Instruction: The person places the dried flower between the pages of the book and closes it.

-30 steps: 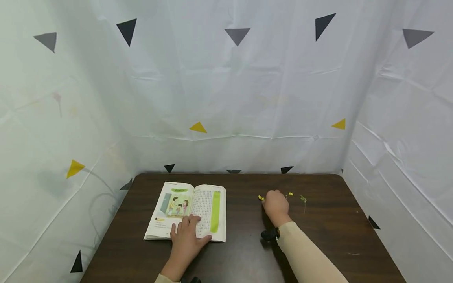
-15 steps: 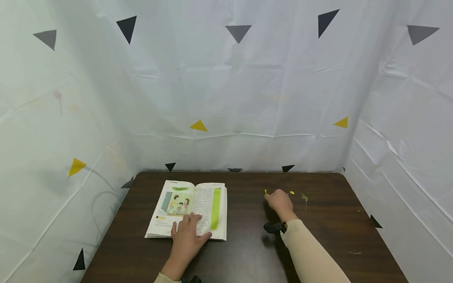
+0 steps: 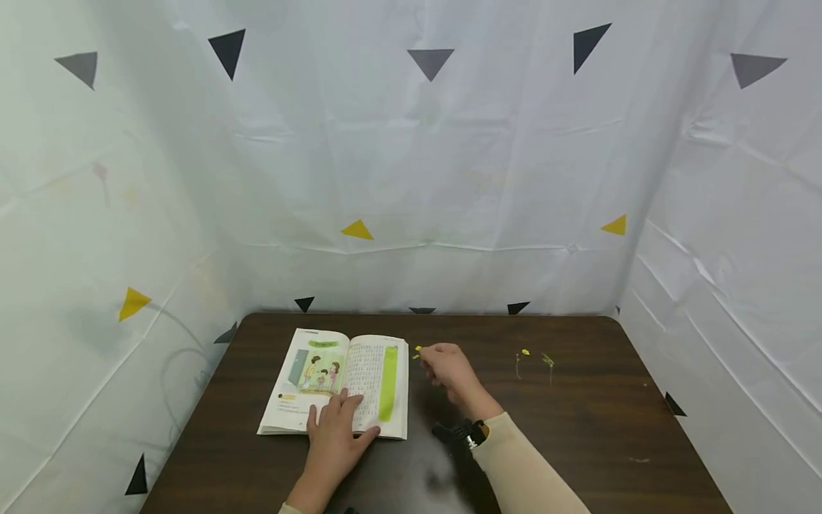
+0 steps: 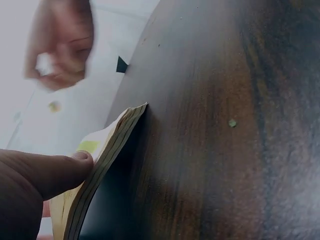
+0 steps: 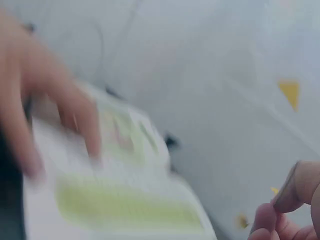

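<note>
An open picture book (image 3: pixel 367 364) lies on the dark wooden table (image 3: pixel 578 442). My left hand (image 3: pixel 334 435) rests across its lower middle with fingers spread. In the left wrist view the thumb (image 4: pixel 65 170) lies on the page edge. Just beyond the book's upper right edge, my right hand (image 3: pixel 452 371) pinches a small yellow flower (image 3: pixel 418 348) between thumb and forefinger; its stem is mostly hidden by the fingers. The right wrist view shows the pinching fingertips (image 5: pixel 265 215) at the lower right, with blurred yellow petals close by.
To the right lie a second small yellow flower (image 3: pixel 525 352) on a thin stem and a green leafy sprig (image 3: pixel 548 360). A white sheet (image 3: pixel 437 157) with printed triangles surrounds the table on three sides. A small green speck (image 4: pixel 232 123) is on the tabletop.
My right hand has lifted the yellow flower from the right side of the table and moved left to beside the book. The left hand stays on the pages.
</note>
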Available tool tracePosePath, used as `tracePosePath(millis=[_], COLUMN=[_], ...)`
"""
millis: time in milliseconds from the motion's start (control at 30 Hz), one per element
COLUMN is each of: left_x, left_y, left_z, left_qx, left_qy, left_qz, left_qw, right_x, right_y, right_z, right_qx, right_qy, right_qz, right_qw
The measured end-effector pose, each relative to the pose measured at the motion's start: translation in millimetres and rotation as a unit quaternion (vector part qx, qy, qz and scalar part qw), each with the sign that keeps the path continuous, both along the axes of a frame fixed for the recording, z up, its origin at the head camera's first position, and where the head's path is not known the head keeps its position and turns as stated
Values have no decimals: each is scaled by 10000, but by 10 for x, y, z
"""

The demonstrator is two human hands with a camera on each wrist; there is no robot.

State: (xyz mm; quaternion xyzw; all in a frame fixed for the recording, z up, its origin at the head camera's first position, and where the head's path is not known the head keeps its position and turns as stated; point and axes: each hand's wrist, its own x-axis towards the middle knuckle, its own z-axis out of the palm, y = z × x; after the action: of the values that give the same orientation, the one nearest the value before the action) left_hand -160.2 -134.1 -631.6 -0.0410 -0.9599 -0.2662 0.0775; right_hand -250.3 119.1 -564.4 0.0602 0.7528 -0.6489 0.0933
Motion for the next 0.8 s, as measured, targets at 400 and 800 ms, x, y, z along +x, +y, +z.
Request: tracePosePath(millis=[400,800], left_x=[15,-4], left_y=[-18,-23], left_z=[-89,-85], left_qx=[-26,-38], left_qy=[110,196], left_qz=[-51,-41], left_qw=[9999,9998], right_x=[188,107], right_y=[-1023,-1326], right_z=[-129,-276], right_qx=[-540,-329], right_qy=[159,375], right_qz=[440,23], right_qw=[9974,9988])
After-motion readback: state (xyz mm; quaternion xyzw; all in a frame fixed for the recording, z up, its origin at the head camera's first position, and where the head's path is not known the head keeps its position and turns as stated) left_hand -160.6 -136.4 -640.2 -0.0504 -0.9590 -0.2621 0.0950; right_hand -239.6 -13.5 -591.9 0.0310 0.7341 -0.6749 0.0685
